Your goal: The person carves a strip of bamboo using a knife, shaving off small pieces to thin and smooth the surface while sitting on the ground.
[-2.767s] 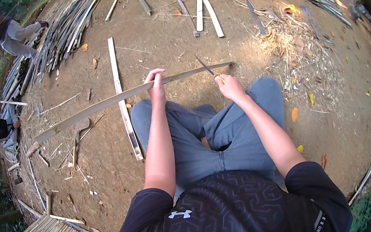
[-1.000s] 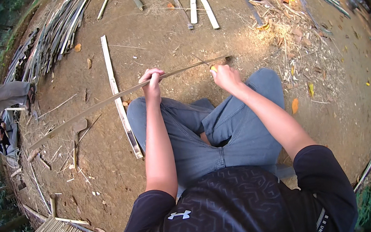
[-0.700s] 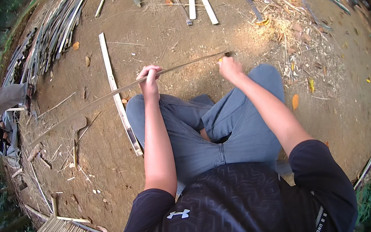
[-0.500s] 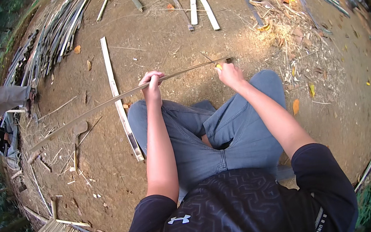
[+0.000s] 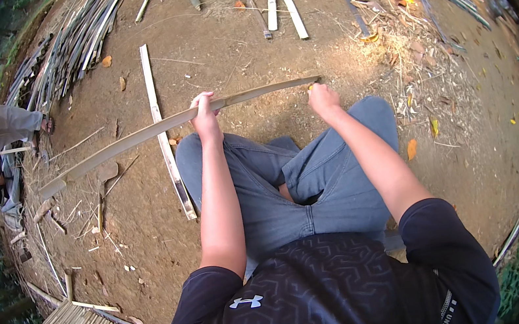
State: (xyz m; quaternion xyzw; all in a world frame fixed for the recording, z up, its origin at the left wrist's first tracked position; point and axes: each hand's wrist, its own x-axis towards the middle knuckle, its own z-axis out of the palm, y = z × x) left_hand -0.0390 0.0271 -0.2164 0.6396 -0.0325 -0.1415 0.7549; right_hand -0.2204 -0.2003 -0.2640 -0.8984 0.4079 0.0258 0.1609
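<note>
A long split bamboo strip [image 5: 136,135] stretches across in front of my knees, its broad pale face turned toward me. My left hand [image 5: 206,122] is wrapped around it near the middle. Close to the strip's right end, my right hand [image 5: 324,100] is closed on a small knife [image 5: 311,90]. Only a bit of its yellow handle shows now; the blade is hidden at the strip. Beneath the held strip, a second bamboo strip [image 5: 172,161] lies on the ground beside my left knee.
A broad-bladed tool [image 5: 107,173] with a wooden handle lies at left among offcuts. Bamboo strips [image 5: 83,37] are piled far left, and pale strips [image 5: 271,1] lie ahead. Shavings [image 5: 400,53] cover the right. Another person's leg [image 5: 5,123] shows at the left edge.
The bamboo strip has rolled so that its broad face shows more, and it has risen slightly. The knife's blade, visible earlier above the strip, is now out of sight.
</note>
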